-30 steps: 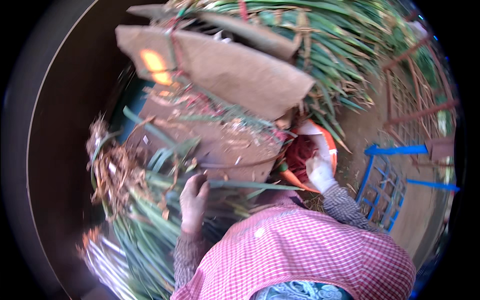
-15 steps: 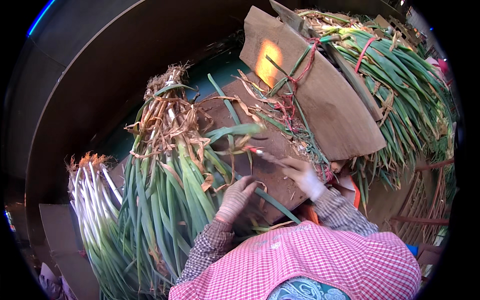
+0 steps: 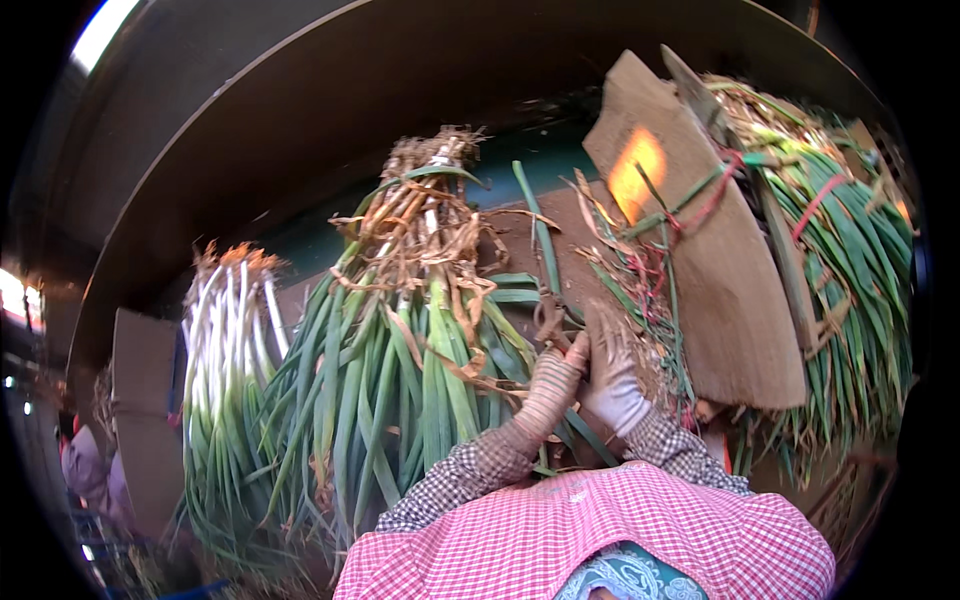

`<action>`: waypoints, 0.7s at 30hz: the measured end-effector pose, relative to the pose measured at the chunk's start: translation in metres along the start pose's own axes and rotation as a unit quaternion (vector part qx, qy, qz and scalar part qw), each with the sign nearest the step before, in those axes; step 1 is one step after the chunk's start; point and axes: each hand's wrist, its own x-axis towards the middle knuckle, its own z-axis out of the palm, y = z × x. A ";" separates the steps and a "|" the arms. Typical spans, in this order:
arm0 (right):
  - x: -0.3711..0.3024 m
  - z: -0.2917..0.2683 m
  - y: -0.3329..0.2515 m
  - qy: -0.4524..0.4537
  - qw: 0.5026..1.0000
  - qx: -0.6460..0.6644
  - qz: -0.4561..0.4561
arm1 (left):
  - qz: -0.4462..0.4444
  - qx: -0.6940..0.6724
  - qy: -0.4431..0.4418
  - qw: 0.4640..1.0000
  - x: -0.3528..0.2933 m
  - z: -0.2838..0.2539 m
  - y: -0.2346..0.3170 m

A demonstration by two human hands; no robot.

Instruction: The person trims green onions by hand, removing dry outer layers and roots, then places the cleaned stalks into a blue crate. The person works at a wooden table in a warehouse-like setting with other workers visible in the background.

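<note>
A brown work board (image 3: 572, 258) lies under a dark curved wall (image 3: 330, 110), with a teal strip (image 3: 325, 232) along its far edge; over the near part of the board the two hands meet, the left hand (image 3: 558, 385) with its fingers partly bent and the right hand (image 3: 612, 372) with its fingers fairly straight and close together, pointing away from the body, and whether either grips the small brown thing (image 3: 549, 315) at their fingertips cannot be told; just left of the hands is the middle bunch of green onions (image 3: 400, 350), roots toward the wall and leaves toward the person, dry brown leaves hanging over it; the clearest bare patch is the narrow one beyond the fingertips, crossed by a loose green leaf (image 3: 540, 235); on the right it is closed off by an upright board (image 3: 710, 300) with an orange patch of light, tangled red string (image 3: 655, 285) and scraps along its foot; behind that a big pile of onions (image 3: 850, 230) fills the right side, and on the far left a cleaner, white-stemmed bunch (image 3: 235, 340) lies beside a brown panel (image 3: 145, 420), leaving little room that way; the pink checked apron (image 3: 600, 525) bounds the near side
</note>
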 end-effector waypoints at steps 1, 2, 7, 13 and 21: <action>0.010 0.009 0.004 0.031 0.999 0.036 0.009 | 0.036 0.079 0.069 0.994 -0.012 0.005 0.025; 0.019 0.010 0.005 -0.014 0.991 0.129 0.027 | 0.030 0.075 0.009 0.997 -0.005 -0.011 0.018; 0.024 0.007 0.044 -0.063 0.957 0.274 0.069 | 0.070 0.219 0.008 0.973 -0.019 -0.119 0.121; 0.032 0.031 0.061 -0.085 0.960 0.263 0.048 | 0.046 0.585 0.357 0.727 0.055 -0.328 0.172; 0.021 0.033 0.045 -0.183 0.923 0.321 0.105 | -0.056 0.632 0.124 0.763 0.089 -0.301 0.149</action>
